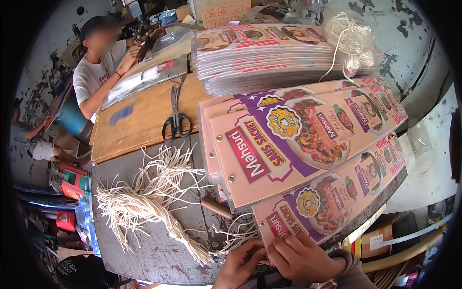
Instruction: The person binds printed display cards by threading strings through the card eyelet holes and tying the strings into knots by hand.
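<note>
At the table's near edge, my right hand [301, 257] is closed on the lower left corner of a printed sauce hanging card [332, 192] with a metal eyelet. Right beside that corner is my left hand [243, 265], its fingers pinched together; what they hold is hidden. Behind the held card lies a fanned stack of matching cards [255, 130] with eyelets along the left end. Left of my hands spreads a bundle of cut white cords [163, 212], with a few more loose cords [238, 236] close to my left hand. A wooden-handled awl [215, 207] lies between cords and cards.
Black-handled scissors [177, 115] rest on a wooden board [144, 115]. A tall stack of plastic-wrapped cards [260, 62] stands at the back, with a tangle of white string [350, 41] on top. Another person [103, 67] works at the far left; a second sits beyond.
</note>
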Available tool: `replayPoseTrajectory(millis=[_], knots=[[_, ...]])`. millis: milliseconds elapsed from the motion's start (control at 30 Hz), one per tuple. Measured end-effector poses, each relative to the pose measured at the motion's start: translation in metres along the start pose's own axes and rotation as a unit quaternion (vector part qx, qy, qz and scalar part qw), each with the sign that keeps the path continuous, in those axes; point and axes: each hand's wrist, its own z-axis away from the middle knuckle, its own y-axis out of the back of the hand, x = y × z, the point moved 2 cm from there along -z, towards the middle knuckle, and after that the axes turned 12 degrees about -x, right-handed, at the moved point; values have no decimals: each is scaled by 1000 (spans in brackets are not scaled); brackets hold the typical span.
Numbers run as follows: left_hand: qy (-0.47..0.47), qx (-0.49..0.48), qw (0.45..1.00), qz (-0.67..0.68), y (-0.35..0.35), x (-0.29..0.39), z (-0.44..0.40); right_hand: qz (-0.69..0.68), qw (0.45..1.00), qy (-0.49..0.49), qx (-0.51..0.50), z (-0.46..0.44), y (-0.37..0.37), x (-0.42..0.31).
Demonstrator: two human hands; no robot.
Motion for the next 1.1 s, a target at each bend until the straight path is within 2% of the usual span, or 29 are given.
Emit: replayPoseTrajectory(millis=[67,133,200,267,500,567,600,667,700,767,867,900,933,967,1033,1100], knots=[[1,16,1000,-4,1,-7,0,30,998,29,-39,1,0,-1],[2,32,999,-7,6,-10,0,62,997,48,-18,-1,1,1],[23,-16,998,-58,14,-8,0,94,993,68,3,-2,3,0],[24,-4,997,-74,16,-14,-1,1,1000,9,11,-4,7,-3],[15,-3,995,-96,9,-10,-1,-57,998,1,19,-3,5,0],[27,3,996,-90,3,-1,-1,-146,987,-36,60,-2,-5,2],[26,2,995,-92,3,0,-1,-144,987,-37,63,0,-1,5],[30,-6,991,-130,3,2,1,-153,986,-27,-53,2,3,11],[28,-6,991,-132,3,-2,0,-152,987,-26,-51,3,2,10],[10,61,974,-216,5,-8,-4,-166,984,-49,27,6,-1,10],[-34,94,962,-254,-5,10,1,-194,974,-110,46,16,-2,6],[42,87,960,-264,0,19,7,-192,974,-109,48,22,-4,9],[41,87,959,-265,1,18,9,-195,975,-108,24,33,-9,16],[1,147,940,-307,4,18,11,-198,974,-107,0,45,-11,22],[-68,241,882,-400,8,22,17,-196,973,-122,26,60,-1,39],[-68,246,887,-386,15,18,21,-192,971,-134,56,79,6,55]])
